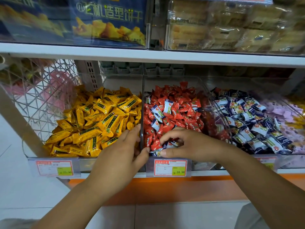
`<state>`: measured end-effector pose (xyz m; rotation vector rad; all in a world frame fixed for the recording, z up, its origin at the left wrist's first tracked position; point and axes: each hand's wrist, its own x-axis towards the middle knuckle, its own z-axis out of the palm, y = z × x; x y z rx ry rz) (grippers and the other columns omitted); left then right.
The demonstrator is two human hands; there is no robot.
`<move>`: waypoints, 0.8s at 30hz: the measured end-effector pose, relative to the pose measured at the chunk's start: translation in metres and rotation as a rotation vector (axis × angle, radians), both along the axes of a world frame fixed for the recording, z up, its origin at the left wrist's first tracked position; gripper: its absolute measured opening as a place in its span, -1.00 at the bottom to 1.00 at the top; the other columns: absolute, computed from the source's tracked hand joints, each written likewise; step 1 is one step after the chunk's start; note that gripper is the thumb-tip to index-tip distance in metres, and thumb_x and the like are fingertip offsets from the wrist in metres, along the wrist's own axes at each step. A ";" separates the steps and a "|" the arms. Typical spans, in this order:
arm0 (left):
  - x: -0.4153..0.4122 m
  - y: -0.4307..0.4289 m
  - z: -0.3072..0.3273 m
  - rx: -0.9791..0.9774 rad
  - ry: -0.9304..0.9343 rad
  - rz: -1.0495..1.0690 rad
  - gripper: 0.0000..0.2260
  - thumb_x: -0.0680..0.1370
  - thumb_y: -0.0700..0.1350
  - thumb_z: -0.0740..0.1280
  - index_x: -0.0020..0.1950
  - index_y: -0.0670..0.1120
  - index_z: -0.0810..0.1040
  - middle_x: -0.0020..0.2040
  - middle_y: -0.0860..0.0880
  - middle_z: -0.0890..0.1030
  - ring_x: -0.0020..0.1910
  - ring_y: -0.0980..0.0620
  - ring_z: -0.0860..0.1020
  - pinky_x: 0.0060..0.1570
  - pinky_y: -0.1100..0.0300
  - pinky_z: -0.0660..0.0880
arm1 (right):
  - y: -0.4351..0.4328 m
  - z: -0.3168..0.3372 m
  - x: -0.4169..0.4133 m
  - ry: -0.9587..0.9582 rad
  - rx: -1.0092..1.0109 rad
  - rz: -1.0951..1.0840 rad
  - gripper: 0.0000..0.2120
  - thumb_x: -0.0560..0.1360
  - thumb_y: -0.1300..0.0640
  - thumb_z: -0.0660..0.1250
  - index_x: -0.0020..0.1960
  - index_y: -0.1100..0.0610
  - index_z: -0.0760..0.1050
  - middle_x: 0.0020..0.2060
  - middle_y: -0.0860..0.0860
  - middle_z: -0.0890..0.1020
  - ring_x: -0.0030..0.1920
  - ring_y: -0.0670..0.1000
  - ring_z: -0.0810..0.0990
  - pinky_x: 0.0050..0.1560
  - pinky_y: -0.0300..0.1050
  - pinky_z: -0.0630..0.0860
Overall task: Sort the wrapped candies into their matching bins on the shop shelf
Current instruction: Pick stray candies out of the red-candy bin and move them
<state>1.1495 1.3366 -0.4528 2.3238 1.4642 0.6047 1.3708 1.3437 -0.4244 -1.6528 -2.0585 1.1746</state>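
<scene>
Three clear bins sit side by side on the shelf. The left bin (49,156) holds yellow candies (99,119). The middle bin (143,96) holds red candies (181,103) with a few blue-and-white candies (158,113) mixed in. The right bin (221,116) holds blue-and-white candies (254,123). My right hand (186,144) reaches into the front of the middle bin, fingers curled round blue-and-white candies (171,143). My left hand (122,154) rests on the divider between the left and middle bins, fingers in the yellow bin and thumb in the red one.
Price tags (170,167) hang along the shelf's front edge. A wire basket (38,96) stands at the left. A purple-candy bin (283,113) lies at the far right. The upper shelf (148,55) carries biscuit boxes and wrapped cakes close overhead.
</scene>
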 end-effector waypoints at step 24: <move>-0.002 0.002 -0.001 0.020 -0.020 -0.025 -0.38 0.47 0.27 0.06 0.53 0.19 0.10 0.08 0.27 0.36 -0.10 0.27 0.53 -0.27 0.28 0.46 | -0.008 0.038 0.021 -0.114 0.158 -0.094 -0.85 0.54 0.08 0.36 -0.08 -0.18 0.60 -0.26 -0.31 0.62 -0.43 -0.22 0.57 -0.41 -0.37 0.43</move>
